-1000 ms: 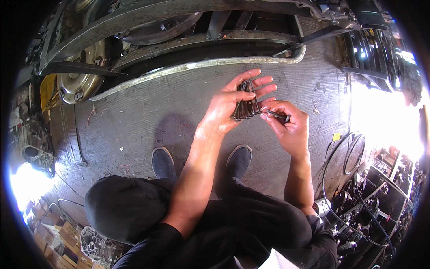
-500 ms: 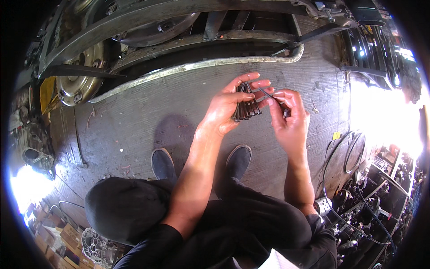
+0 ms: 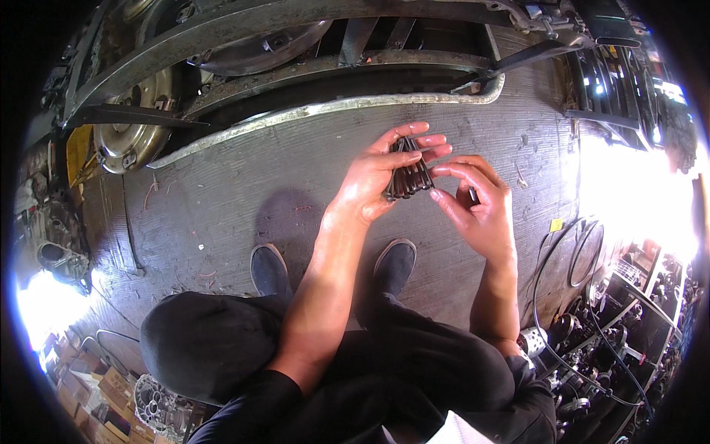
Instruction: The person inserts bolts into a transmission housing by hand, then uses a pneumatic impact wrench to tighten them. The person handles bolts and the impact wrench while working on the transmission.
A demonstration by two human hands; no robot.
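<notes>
My left hand (image 3: 373,174) is closed round a bundle of long, thin dark bolts (image 3: 410,174). Their heads fan out toward the lower right, and its thumb presses across the shanks while the other fingers stretch behind. At the right edge of this bundle, the thumb and forefinger of my right hand (image 3: 479,203) pinch at the end of one bolt. A small dark metal piece (image 3: 473,194) shows inside the curled fingers of that hand; it looks like part of a bolt, but most of it is hidden.
A heavy metal rack (image 3: 310,74) with round metal housings (image 3: 133,133) stands ahead. Grooved dark flooring (image 3: 222,192) lies under my shoes. Black cable (image 3: 536,288) loops at the right, beside a bin of metal parts (image 3: 592,355). Cardboard boxes (image 3: 111,392) and a cast housing (image 3: 159,407) sit lower left.
The bolt between my right thumb and forefinger has joined the bundle's right side. My right fingertips moved down and slightly left to the bolt heads; my left hand stays nearly still.
</notes>
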